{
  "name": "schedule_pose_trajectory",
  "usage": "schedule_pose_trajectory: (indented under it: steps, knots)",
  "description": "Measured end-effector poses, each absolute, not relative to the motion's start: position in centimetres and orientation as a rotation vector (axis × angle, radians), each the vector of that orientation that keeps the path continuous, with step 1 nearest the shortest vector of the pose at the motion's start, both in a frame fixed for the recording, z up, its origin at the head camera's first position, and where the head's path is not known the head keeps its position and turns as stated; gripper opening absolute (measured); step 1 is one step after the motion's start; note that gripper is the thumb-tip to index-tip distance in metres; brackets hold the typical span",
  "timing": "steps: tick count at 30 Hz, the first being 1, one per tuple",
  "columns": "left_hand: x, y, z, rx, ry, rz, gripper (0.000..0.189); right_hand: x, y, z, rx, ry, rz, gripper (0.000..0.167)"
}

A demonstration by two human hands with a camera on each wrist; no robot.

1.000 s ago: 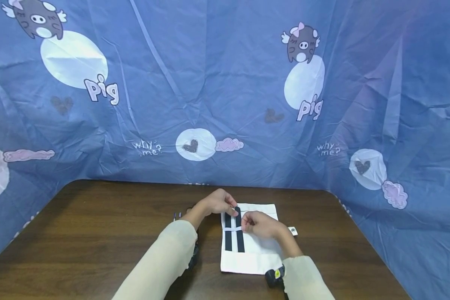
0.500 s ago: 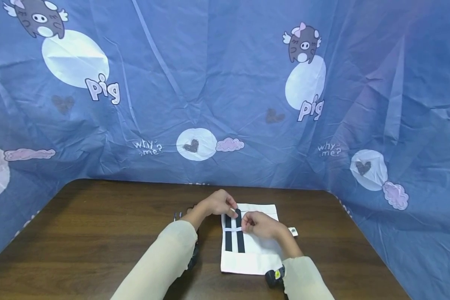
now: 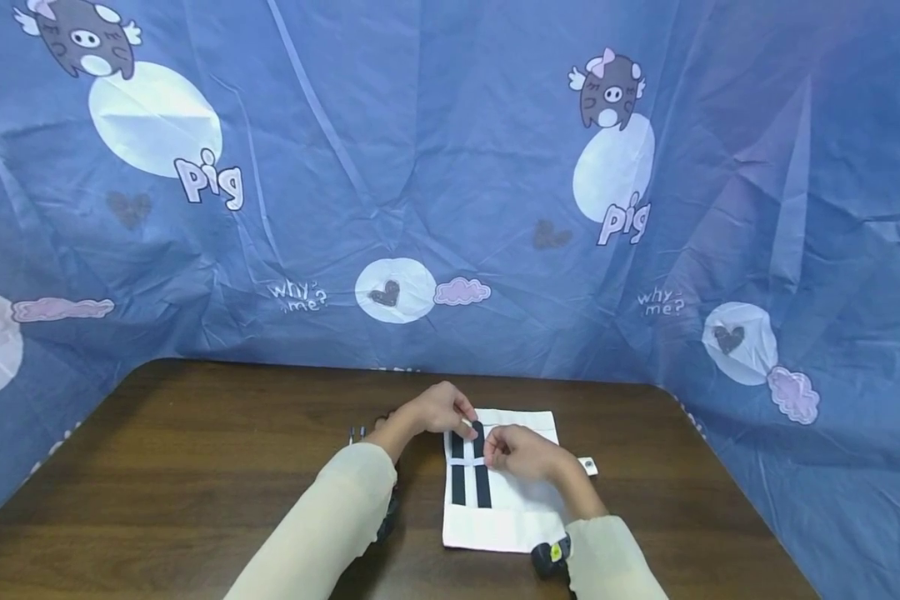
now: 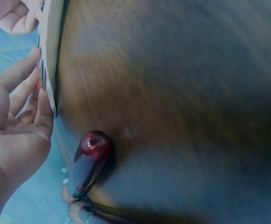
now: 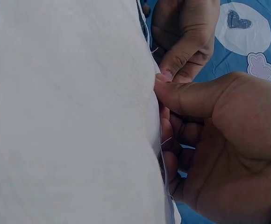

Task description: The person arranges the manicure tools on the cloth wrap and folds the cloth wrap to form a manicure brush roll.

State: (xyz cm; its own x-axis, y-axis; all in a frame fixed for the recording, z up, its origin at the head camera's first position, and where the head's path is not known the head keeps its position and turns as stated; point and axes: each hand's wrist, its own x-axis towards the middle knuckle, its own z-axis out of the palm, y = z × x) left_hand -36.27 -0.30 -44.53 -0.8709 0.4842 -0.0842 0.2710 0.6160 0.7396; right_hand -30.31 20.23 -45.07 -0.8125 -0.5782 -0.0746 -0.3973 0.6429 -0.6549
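A white cloth roll-up pouch lies spread on the table with two flat black strips side by side on it. A narrow white band crosses over both strips. My left hand pinches the rounded top end of the right-hand strip between thumb and fingers. Just below it, my right hand has thumb and forefinger together at the band's right end. In the right wrist view, the right thumb presses at the cloth's edge, close to the left fingertips; the pinched part is mostly hidden.
Left of the pouch lie brushes with a glossy dark red handle end, partly behind the left forearm. A white tab with a snap sticks out at the pouch's right. Blue printed cloth hangs behind the brown table.
The black strip's top end under my left hand sits slightly lower towards the band. Both hands keep nearly the same place; the view has shifted a little.
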Motion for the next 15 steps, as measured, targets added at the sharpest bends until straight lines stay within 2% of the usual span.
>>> schedule_pose_trajectory:
  steps: [15]
  knots:
    - [-36.45,-0.02,-44.61,0.6,2.573,1.079,0.02,-30.56,20.35,-44.75,-0.787,2.522,-0.93,0.013]
